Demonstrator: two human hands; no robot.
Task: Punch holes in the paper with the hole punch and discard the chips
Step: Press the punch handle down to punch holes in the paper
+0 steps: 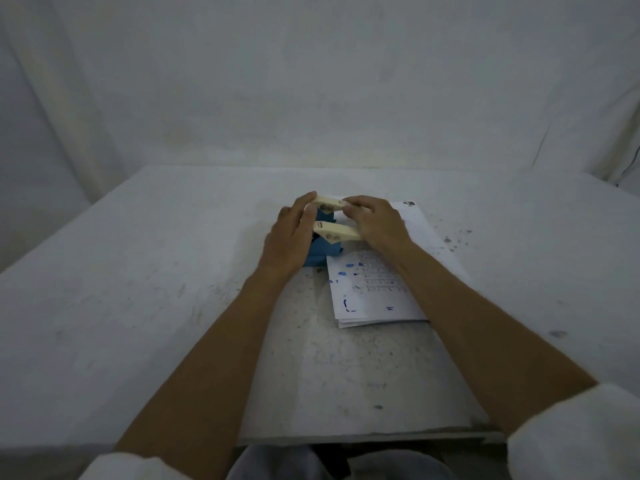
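Gripping the blue hole punch (320, 245) from both sides, the left hand (289, 239) and right hand (375, 225) close their fingers on two cream-coloured pieces (337, 232) at its top (what these are, I cannot tell). The punch stands mid-table (156, 271), touching the left edge of the paper stack (375, 299), which carries blue marks.

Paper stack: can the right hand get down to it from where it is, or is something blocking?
Probably yes. The right hand grips the cream pieces of the hole punch directly over the paper stack's far end, and its near half lies bare. That hand would need to let go first.
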